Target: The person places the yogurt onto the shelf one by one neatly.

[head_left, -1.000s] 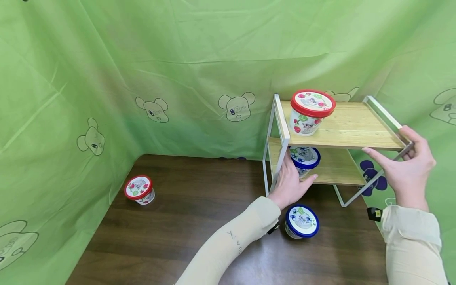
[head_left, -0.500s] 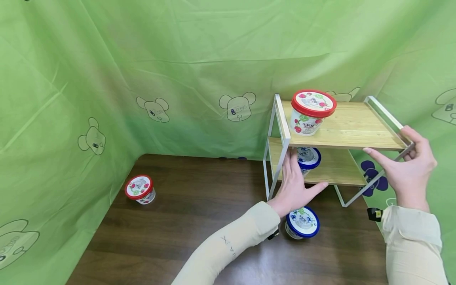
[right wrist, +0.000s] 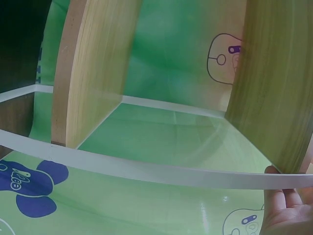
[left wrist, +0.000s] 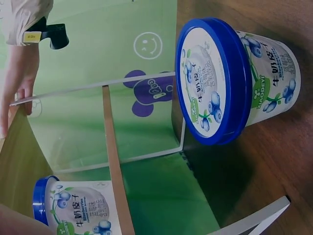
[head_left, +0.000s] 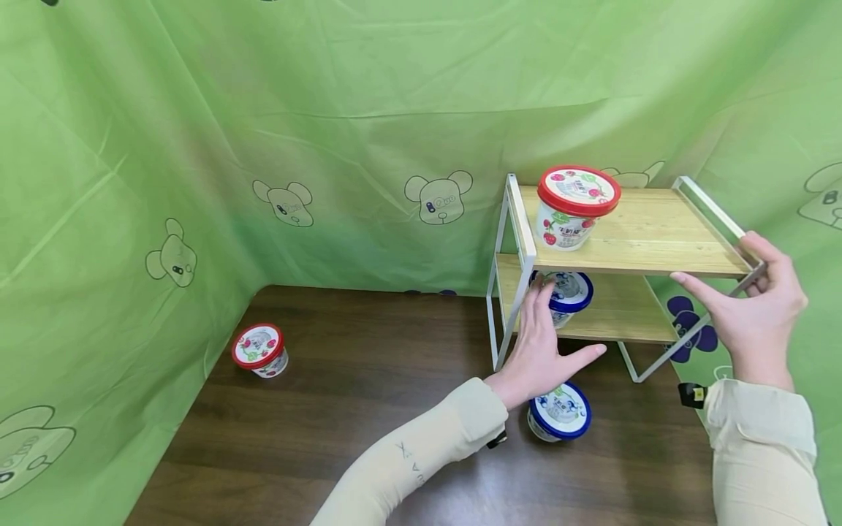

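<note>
A two-tier shelf rack has wooden boards and a white metal frame. My right hand grips its front right corner, fingers curled over the frame and thumb at the upper board's front edge. On the lower board, at the left, stands a blue-lidded ice cream tub printed with blueberries. In front of that tub is my left hand, fingers extended, thumb spread, holding nothing; whether the fingertips touch the tub cannot be told. A red-lidded tub stands upright on the upper board's left side.
Another blue-lidded tub stands on the dark wooden table before the rack, below my left hand. Far left on the table is a second red-lidded tub. A green cloth with cartoon heads encloses the back and sides.
My left hand has moved from the left side of the lower-shelf tub to its front and drawn slightly back, thumb spreading. My right hand keeps its hold on the rack.
</note>
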`<state>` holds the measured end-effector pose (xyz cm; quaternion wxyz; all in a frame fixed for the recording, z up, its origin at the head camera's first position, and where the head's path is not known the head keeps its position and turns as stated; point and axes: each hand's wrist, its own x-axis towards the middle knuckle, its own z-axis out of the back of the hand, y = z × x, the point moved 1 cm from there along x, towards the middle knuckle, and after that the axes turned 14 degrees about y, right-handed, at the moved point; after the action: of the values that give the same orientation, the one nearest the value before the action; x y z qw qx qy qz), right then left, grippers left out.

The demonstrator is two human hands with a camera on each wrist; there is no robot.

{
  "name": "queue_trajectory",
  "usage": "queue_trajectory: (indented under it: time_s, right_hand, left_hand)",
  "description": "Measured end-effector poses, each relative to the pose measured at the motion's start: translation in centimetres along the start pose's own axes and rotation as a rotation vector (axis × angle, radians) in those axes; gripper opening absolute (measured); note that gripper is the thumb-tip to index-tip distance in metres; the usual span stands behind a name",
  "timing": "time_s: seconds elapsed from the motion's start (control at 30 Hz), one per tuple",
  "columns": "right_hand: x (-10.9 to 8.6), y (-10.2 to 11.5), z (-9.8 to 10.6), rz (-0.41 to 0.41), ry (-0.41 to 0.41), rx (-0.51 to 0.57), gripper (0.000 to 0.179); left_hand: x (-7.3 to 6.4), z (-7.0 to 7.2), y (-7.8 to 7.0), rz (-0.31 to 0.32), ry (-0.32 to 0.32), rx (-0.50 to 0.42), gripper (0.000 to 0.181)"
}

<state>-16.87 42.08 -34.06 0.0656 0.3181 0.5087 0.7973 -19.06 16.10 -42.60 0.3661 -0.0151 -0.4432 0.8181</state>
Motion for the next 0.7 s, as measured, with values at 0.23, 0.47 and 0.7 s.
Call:
queue_trajectory:
  time_s: [0.23, 0.47, 0.7]
  right_hand:
    - [-0.1, 0.3, -0.1, 0.012, -0.003, -0.012, 0.083]
    - [0.0, 0.1, 0.0, -0.005, -0.001, -0.007, 0.083]
    - [-0.1, 0.2, 0.0, -0.016, 0.002, 0.003, 0.083]
  left_hand:
    - [-0.8, 0.7, -0.2, -0.012, 0.054, -0.085, 0.105]
    - [-1.5, 1.3, -0.6, -0.071, 0.053, -0.079, 0.105]
    - [-2.2, 2.0, -0.5, -0.133, 0.023, -0.117, 0.1]
